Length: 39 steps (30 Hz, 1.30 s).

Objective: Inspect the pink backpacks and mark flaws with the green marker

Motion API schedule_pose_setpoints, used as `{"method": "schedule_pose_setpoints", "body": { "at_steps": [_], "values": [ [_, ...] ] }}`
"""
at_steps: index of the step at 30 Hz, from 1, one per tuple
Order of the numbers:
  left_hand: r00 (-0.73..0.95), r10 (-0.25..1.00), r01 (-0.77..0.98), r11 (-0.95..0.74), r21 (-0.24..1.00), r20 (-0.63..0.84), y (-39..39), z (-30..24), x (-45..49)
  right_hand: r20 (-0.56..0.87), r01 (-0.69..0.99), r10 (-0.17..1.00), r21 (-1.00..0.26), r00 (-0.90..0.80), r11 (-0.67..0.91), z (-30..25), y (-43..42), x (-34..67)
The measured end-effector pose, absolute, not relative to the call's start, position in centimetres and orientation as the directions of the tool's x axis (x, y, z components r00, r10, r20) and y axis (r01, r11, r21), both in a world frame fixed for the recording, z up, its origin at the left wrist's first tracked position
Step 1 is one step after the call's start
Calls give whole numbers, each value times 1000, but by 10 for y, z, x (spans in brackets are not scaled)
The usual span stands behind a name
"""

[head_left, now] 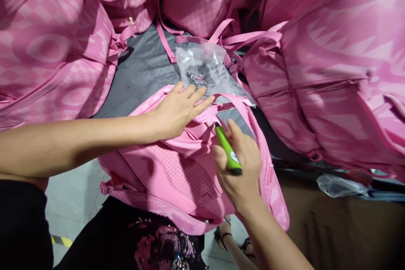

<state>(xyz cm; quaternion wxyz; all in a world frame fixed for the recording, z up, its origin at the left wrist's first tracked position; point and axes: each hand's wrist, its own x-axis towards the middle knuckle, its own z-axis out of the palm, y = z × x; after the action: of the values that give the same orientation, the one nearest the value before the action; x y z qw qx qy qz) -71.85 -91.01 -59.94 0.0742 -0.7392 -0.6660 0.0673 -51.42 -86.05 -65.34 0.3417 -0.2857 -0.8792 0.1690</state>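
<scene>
A pink backpack (177,168) lies back-side up on my lap, its perforated padded panel facing me. My left hand (177,107) rests flat on the top of the backpack, fingers stretched out toward a clear plastic bag (205,69). My right hand (240,168) is closed around a slim green tool (228,147), a lighter by its look, with its dark tip pointing at a pink strap near the backpack's top.
Piles of pink backpacks surround me: a heap at the left (53,46), more at the back (193,2) and a large stack at the right (332,71). A grey sheet (142,71) lies beneath them. A brown cardboard surface (341,228) sits lower right. A sandalled foot (226,236) shows below.
</scene>
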Motion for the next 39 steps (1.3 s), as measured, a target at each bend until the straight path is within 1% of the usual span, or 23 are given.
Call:
{"method": "schedule_pose_setpoints", "body": {
  "at_steps": [1, 3, 4, 5, 7, 10, 12, 15, 17, 20, 25, 27, 31, 39],
  "values": [
    [100, 995, 976, -99, -193, -5, -909, -599, -718, 477, 345, 655, -585, -585, 734, -649, -862, -509],
    [92, 996, 978, -94, -188, -20, -907, -598, -718, 339, 249, 693, -760, -637, 601, -639, -861, -508],
    [93, 995, 977, -96, -189, -28, -906, -597, -717, 255, 211, 672, -822, -695, 530, -633, -857, -511],
    [97, 995, 976, -101, -191, -33, -906, -596, -717, 181, 189, 628, -859, -757, 475, -628, -852, -516],
    [113, 993, 974, -117, -193, -35, -906, -595, -717, 80, 176, 512, -884, -855, 432, -619, -839, -525],
    [119, 993, 976, -121, -181, -25, -907, -594, -717, 31, 167, 355, -842, -935, 513, -614, -820, -531],
    [116, 993, 977, -117, -180, -17, -908, -594, -718, 67, 116, 279, -799, -958, 591, -615, -814, -530],
    [123, 992, 974, -125, -187, -21, -907, -596, -719, 149, 22, 200, -748, -968, 664, -621, -814, -529],
    [131, 991, 974, -132, -185, -21, -906, -597, -720, 189, -12, 165, -694, -968, 720, -623, -817, -531],
    [136, 991, 973, -136, -185, -15, -905, -599, -722, 210, -6, 148, -595, -966, 804, -623, -821, -535],
    [125, 992, 972, -129, -199, -30, -905, -598, -722, 110, 15, 98, -588, -989, 808, -617, -819, -538],
    [125, 992, 973, -129, -189, -33, -905, -598, -722, 123, 16, 100, -549, -987, 836, -615, -820, -539],
    [129, 991, 976, -133, -171, -33, -904, -599, -722, 150, 61, 153, -491, -977, 869, -614, -828, -539],
    [122, 991, 980, -128, -155, -45, -905, -596, -722, 178, 133, 253, -505, -951, 853, -617, -839, -541]
  ]
}}
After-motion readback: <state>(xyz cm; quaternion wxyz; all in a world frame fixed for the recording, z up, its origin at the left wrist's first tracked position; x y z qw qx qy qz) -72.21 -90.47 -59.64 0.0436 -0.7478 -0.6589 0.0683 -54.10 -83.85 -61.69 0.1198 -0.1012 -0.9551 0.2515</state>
